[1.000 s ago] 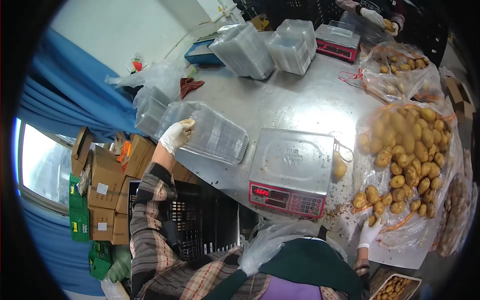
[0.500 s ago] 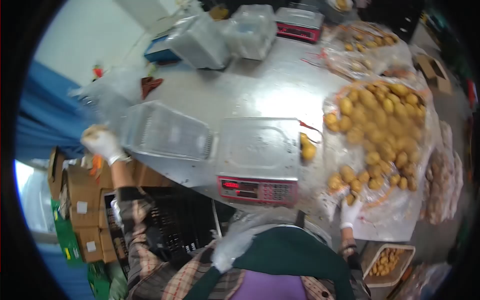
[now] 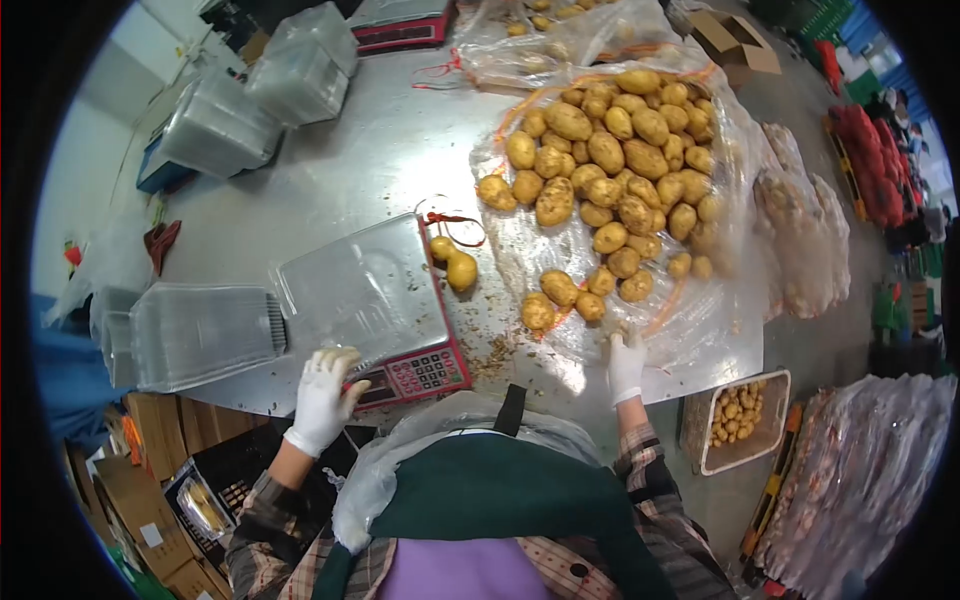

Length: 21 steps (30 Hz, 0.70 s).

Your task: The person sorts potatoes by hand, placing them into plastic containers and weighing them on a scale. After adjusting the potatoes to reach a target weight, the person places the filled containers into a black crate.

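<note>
Steel bench (image 3: 380, 150) fills most of the view, seen from above, with the person's plaid sleeves and green apron at the bottom edge. Left hand (image 3: 322, 395), white glove, is at the near left corner of a clear tray (image 3: 360, 290) that lies flat on top of the scale (image 3: 420, 372). Its fingers (image 3: 335, 358) are pressed together and curled onto the tray's near rim, touching it; cannot tell if they actually pinch the rim, since the back of the glove hides that. The scale's red keypad shows just right of this hand. Right hand (image 3: 626, 365), also gloved, lies palm down on the plastic sheet (image 3: 700, 320) at the near bench edge, fingers straight and slightly spread, holding nothing, tips close to the nearest potatoes. Potato pile (image 3: 610, 170) sits on that sheet, right of the scale and reaching toward the far side. Two loose potatoes (image 3: 455, 265) lie just beside the scale's right edge, near a red string. Stack of clear trays (image 3: 200, 330) lies on its side left of the scale, almost touching the tray on it. More tray stacks (image 3: 215, 125) stand at the far left of the bench. Second scale (image 3: 395, 25) is at the far end. Crate of small potatoes (image 3: 740, 415) sits on the floor right of the person, below the bench edge. Filled sacks (image 3: 800, 240) are piled further right.
</note>
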{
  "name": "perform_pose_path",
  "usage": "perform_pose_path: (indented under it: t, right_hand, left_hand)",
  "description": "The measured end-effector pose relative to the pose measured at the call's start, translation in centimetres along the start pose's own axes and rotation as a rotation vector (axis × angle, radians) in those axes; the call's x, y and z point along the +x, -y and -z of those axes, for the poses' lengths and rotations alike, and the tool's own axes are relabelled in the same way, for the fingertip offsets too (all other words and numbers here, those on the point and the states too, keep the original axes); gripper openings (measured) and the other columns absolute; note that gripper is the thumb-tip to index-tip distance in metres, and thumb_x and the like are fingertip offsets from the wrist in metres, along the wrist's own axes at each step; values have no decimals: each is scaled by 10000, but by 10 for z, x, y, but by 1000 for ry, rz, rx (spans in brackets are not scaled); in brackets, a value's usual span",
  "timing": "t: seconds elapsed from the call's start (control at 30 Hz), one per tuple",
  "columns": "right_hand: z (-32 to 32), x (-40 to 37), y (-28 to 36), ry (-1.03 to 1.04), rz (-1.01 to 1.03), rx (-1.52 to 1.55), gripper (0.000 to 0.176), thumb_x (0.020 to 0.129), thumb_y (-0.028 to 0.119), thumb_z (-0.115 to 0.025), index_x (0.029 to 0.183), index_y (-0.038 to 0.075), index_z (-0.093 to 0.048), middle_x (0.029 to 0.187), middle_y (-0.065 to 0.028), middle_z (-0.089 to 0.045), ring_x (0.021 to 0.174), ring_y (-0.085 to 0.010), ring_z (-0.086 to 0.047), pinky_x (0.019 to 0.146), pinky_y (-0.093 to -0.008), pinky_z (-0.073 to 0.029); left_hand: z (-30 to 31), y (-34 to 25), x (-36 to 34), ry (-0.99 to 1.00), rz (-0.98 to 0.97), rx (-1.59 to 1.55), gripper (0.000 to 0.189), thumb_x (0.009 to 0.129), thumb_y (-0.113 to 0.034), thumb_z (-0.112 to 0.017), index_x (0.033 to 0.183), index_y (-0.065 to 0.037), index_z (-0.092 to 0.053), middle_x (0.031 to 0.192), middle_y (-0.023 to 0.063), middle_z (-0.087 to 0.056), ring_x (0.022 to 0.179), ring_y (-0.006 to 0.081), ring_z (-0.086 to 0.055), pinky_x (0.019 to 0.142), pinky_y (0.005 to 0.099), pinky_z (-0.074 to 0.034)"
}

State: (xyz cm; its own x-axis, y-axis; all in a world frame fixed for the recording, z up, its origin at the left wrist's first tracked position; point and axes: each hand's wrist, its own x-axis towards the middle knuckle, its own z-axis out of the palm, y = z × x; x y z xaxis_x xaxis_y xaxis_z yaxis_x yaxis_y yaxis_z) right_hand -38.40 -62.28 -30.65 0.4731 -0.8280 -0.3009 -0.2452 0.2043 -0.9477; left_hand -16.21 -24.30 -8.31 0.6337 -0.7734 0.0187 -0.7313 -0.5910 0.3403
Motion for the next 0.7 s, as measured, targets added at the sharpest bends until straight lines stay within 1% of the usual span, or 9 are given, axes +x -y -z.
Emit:
perform_pose_path:
  t: [0.1,0.2,0.23,0.37,0.4,0.47,0.53,0.6,0.7]
  right_hand:
    - [4,7,21,-19,-65,-1,225,877,-15,-537,1092,-20,-601,930,-37,-641,808,-92,-584,732,-238,-488]
    - [-11,17,52,47,85,-196,191,883,-5,-551,1062,-20,-618,920,-50,-658,844,-94,-590,741,-249,-491]
    - [-16,25,47,39,45,-207,177,876,26,-568,1038,-5,-633,940,-107,-676,878,-167,-634,765,-293,-503]
    - [-25,54,48,-71,420,-615,232,842,91,-594,1066,44,-629,963,-188,-635,902,-392,-606,825,-420,-490]
    - [-27,58,48,-80,431,-640,241,840,87,-593,1076,45,-623,966,-186,-626,910,-385,-599,826,-423,-486]
    - [-30,60,45,-97,450,-690,262,837,79,-591,1096,47,-612,971,-181,-609,926,-371,-585,828,-427,-478]
    - [-32,58,49,-84,464,-733,287,827,74,-592,1113,55,-604,973,-174,-589,940,-362,-561,834,-433,-465]
    - [-30,55,52,-64,447,-706,291,821,74,-596,1112,63,-608,963,-165,-590,933,-359,-558,829,-432,-464]
    - [-28,59,47,-66,467,-716,324,805,72,-613,1129,74,-602,962,-143,-596,922,-344,-557,838,-431,-458]
  left_hand:
    - [12,-19,37,-52,14,-101,370,758,-80,-691,1100,-28,-558,1038,132,-596,1024,338,-532,902,408,-424]
    - [12,-42,102,-57,49,-325,312,796,-64,-659,1093,-25,-571,1045,141,-597,981,333,-553,869,374,-446]
    - [6,-46,129,-52,40,-371,290,825,-60,-624,1107,-19,-573,1047,152,-606,984,302,-580,884,353,-448]
    - [-38,-58,241,61,72,-578,244,912,-71,-534,1143,4,-562,1048,151,-638,993,204,-615,887,318,-471]
    - [-56,-62,266,87,86,-634,244,921,-63,-519,1150,9,-559,1054,147,-641,996,190,-615,879,313,-479]
    - [-102,-72,308,150,187,-769,273,903,-97,-553,1153,13,-560,1065,162,-640,1010,227,-622,878,328,-491]
    - [-145,-89,335,147,186,-430,404,855,-197,-632,1176,30,-537,1048,192,-640,1026,297,-622,898,366,-486]
    - [-182,-107,345,310,270,-188,545,815,-281,-679,1207,42,-479,1086,250,-590,1023,388,-598,897,423,-483]
    - [-214,-133,339,63,397,-237,652,733,-215,-756,1233,45,-429,1192,284,-422,990,447,-578,884,440,-482]
